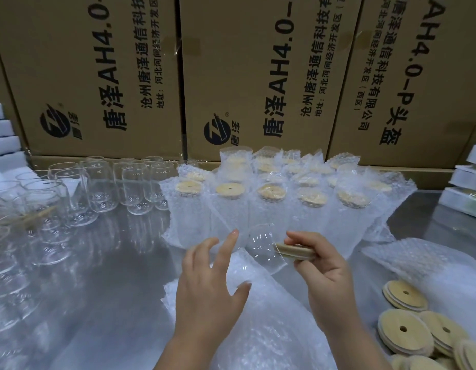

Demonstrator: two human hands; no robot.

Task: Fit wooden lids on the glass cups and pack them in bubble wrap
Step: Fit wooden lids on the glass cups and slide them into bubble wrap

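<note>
My left hand (207,279) holds the base of a clear glass cup (263,249) between thumb and spread fingers. The cup is tilted on its side above a sheet of bubble wrap (258,329). My right hand (322,273) pinches a round wooden lid (295,252) edge-on against the cup's mouth. Several bare glass cups (98,188) stand at the left. Several lidded cups in bubble wrap bags (271,198) stand in rows at the back centre. Loose wooden lids (407,329) are stacked at the lower right.
The work surface is a shiny metal table (111,263). Large printed cardboard boxes (258,76) form a wall behind it. White foam blocks (1,134) are stacked at the far left and white boxes (469,182) at the far right. More bubble wrap (418,263) lies at the right.
</note>
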